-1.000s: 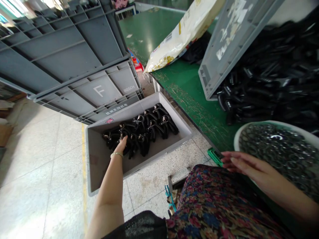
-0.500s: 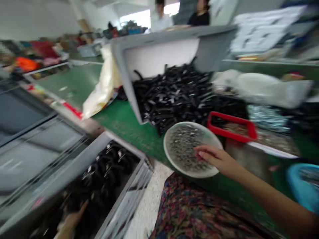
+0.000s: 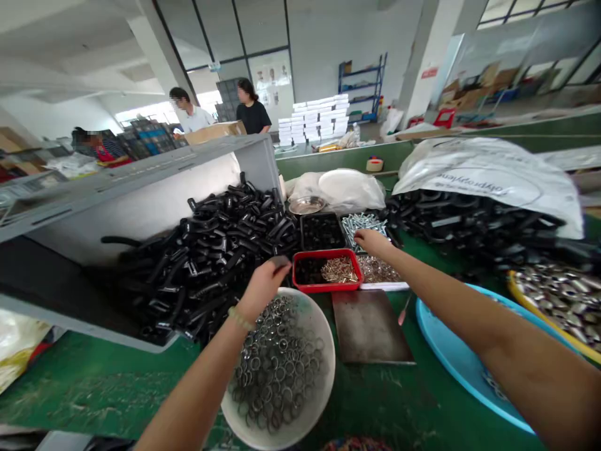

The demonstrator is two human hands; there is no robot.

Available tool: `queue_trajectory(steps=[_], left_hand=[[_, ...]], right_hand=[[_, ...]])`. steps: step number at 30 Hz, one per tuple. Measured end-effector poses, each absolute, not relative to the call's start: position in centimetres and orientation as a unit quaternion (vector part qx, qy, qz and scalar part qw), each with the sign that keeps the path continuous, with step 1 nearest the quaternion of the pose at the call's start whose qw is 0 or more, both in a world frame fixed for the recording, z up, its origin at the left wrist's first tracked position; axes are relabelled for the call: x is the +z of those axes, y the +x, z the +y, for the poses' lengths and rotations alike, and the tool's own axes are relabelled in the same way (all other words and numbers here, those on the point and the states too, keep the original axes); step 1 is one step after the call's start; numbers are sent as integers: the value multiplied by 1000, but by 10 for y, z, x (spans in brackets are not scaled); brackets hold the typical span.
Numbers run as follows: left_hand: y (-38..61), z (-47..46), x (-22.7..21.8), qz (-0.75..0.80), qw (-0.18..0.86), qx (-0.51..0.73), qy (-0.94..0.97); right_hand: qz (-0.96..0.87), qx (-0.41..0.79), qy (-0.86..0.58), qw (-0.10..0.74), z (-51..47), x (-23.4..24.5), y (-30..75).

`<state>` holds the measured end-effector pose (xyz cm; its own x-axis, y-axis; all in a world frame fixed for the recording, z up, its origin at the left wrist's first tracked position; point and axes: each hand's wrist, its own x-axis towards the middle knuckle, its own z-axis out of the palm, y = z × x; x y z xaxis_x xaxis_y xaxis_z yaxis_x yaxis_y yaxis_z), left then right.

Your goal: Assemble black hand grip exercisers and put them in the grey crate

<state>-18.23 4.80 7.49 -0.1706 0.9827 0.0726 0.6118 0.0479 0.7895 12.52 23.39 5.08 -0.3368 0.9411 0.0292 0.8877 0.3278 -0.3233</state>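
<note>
Black plastic parts (image 3: 211,263) remain heaped, and a white bowl (image 3: 326,351) of steel rings (image 3: 277,369) stays full; the left hand (image 3: 263,291) pinches a dark piece (image 3: 280,260), while the right hand (image 3: 370,241) hangs open, holding nothing, near silver bolts (image 3: 364,225).

A small dark piece (image 3: 280,261) held in the left hand (image 3: 263,289), a white bowl (image 3: 326,369) of loose steel rings (image 3: 277,363) at its 6 o'clock, right hand (image 3: 373,241) with fingers spread just over a pile of silver bolts (image 3: 364,227), a red tray (image 3: 328,269) of brass fittings (image 3: 339,270) at its 7 o'clock

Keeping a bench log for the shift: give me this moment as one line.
left hand: at black curved parts, over white bowl of metal rings | right hand: at silver screws
</note>
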Motion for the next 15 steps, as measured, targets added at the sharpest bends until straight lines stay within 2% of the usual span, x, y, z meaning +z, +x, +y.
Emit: queue_trajectory(steps=[2,7,15], left_hand=[[-136,125,78,634,188,250,707],[-73,251,55,670,155,173,705],[-83,256,32,689,156,129,696]], right_hand=[[-805,107,-576,95,248,45,133],[-807,62,-583,71,266,39,156],[-806,72,-586,45,280,32,145]])
